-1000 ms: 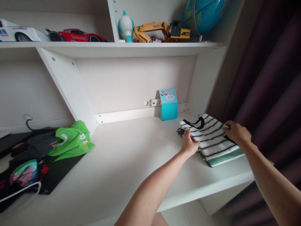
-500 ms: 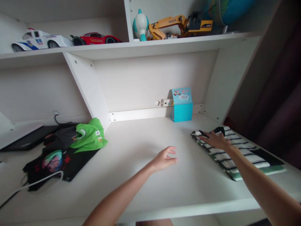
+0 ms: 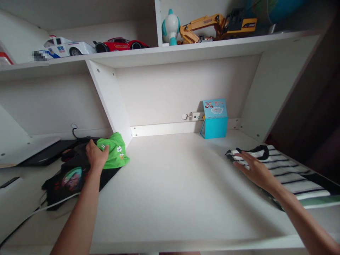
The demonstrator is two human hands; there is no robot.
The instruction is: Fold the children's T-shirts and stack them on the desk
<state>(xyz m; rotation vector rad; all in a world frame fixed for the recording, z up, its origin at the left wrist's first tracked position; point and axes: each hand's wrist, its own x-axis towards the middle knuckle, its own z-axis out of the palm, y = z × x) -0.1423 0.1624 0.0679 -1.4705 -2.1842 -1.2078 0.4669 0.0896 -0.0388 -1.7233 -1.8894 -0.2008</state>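
My left hand is over the pile of clothes on the left, at the border between a green T-shirt and a dark grey garment. Its thumb and fingers are apart, with green cloth showing between them; the fingertips are partly hidden. Under these lies a black garment with a colourful print. On the right, my right hand hovers at or just above a folded white shirt with dark stripes, fingers spread. The striped shirt lies on top of green and black folded cloth.
A blue desk calendar stands at the back of the white desk, beside a power socket. A white cable crosses the left side near a dark laptop. Toy cars and a yellow toy excavator occupy the shelf above.
My left hand has moved from the middle of the desk left to the clothes pile. My right hand has drawn back slightly over the striped shirt. The view has shifted left.
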